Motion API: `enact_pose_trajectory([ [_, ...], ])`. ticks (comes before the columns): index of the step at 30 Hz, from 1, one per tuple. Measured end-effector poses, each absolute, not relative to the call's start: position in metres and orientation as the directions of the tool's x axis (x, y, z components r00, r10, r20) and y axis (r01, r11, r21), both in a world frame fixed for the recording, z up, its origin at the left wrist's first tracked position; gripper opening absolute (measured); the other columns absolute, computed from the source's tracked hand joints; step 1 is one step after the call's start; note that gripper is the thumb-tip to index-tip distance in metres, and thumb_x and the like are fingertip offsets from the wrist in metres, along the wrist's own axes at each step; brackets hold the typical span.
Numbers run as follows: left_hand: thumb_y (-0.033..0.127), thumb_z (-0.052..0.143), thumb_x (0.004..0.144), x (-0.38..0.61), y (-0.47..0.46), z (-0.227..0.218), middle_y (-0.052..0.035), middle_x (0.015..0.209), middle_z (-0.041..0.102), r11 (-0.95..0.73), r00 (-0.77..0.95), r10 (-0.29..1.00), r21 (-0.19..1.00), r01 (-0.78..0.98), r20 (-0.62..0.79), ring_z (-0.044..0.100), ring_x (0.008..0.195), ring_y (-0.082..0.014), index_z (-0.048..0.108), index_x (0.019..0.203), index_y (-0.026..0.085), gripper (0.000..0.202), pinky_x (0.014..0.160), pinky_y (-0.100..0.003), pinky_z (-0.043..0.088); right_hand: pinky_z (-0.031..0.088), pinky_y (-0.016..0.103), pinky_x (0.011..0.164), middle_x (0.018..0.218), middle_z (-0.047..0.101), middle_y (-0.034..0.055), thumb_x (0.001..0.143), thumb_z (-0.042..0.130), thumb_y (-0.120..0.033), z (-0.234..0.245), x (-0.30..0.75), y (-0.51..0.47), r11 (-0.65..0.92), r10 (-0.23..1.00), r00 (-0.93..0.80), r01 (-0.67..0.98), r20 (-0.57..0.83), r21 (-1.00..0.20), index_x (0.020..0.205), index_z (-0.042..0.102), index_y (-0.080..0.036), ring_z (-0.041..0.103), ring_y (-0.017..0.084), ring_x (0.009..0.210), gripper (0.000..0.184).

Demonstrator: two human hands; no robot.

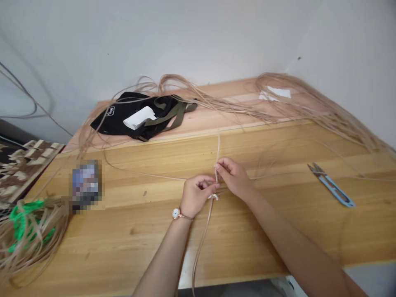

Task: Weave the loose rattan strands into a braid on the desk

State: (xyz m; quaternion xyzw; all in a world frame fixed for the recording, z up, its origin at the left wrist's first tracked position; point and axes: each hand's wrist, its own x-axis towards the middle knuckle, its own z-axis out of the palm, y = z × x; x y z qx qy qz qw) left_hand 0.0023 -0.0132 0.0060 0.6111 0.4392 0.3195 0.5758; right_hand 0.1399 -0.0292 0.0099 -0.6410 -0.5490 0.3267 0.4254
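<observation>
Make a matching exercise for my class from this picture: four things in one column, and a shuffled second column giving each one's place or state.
Things:
1. Blue-handled thread snips
2. Black bag
3. Wristwatch
4. Right hand

Places or states:
A. At the back, by the wall
B. Pinching a pale strand
C. Lying on the right of the wooden table
D. Around the left wrist

Pairs: 1-C, 2-A, 3-D, 4-B
</observation>
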Motion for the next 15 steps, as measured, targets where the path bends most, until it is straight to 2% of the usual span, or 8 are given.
enact_pose_trajectory([
  [7, 0.029, 0.069, 0.058, 0.004, -0.016, 0.007, 0.0073, 0.04, 0.043, 0.028, 0.41, 0.905, 0.979, 0.204, -0.111, 0.034, 0.038, -0.004, 0.062, 0.066, 0.012, 0.02, 0.04, -0.017, 0.028, 0.038, 0.018, 0.047, 0.054, 0.052, -0.0027, 0.075, 0.043, -0.024, 0.011, 0.145, -0.016, -0.213, 0.971, 0.181, 0.353, -0.157, -0.911, 0.068, 0.049, -0.015, 0.05, 0.007, 0.045, 0.012],
  [15, 0.033, 0.067, 0.059, 0.005, -0.013, 0.006, 0.0043, 0.043, 0.049, 0.091, 0.382, 0.914, 0.987, 0.136, -0.137, 0.036, 0.038, -0.005, 0.065, 0.06, 0.013, 0.021, 0.038, -0.018, 0.028, 0.034, 0.015, 0.04, 0.053, 0.055, -0.0026, 0.074, 0.043, -0.022, 0.023, 0.147, -0.017, -0.256, 0.963, 0.168, 0.346, -0.209, -0.903, 0.065, 0.049, -0.015, 0.046, 0.005, 0.039, 0.013],
])
